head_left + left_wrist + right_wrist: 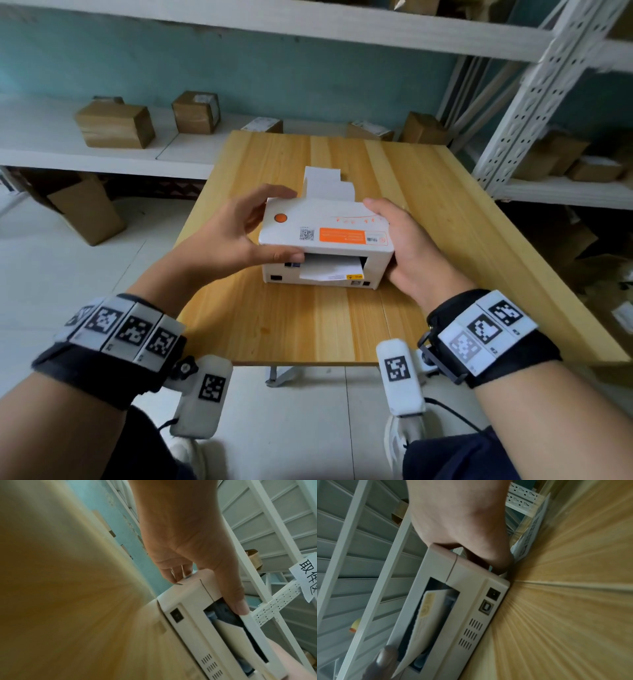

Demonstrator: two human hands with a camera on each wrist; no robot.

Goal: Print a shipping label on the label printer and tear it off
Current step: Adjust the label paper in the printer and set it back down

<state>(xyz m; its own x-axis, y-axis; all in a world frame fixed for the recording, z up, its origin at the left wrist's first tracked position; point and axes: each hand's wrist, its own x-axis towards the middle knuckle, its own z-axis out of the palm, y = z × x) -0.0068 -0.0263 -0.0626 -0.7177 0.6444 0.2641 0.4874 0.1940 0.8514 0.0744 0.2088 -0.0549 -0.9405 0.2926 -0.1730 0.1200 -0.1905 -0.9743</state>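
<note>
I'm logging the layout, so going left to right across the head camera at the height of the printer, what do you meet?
Left hand → orange button → QR code → orange sticker → right hand, all on or gripping the label printer, then bare wooden table.

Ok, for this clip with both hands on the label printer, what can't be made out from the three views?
- Head view: print on the label in the printer slot is too small to read.
- Head view: fingers of the right hand are hidden behind the printer body.
- Left wrist view: the left hand covers the printer's top; the table is blurred.
- Right wrist view: the label is blurred, its print unreadable.
</note>
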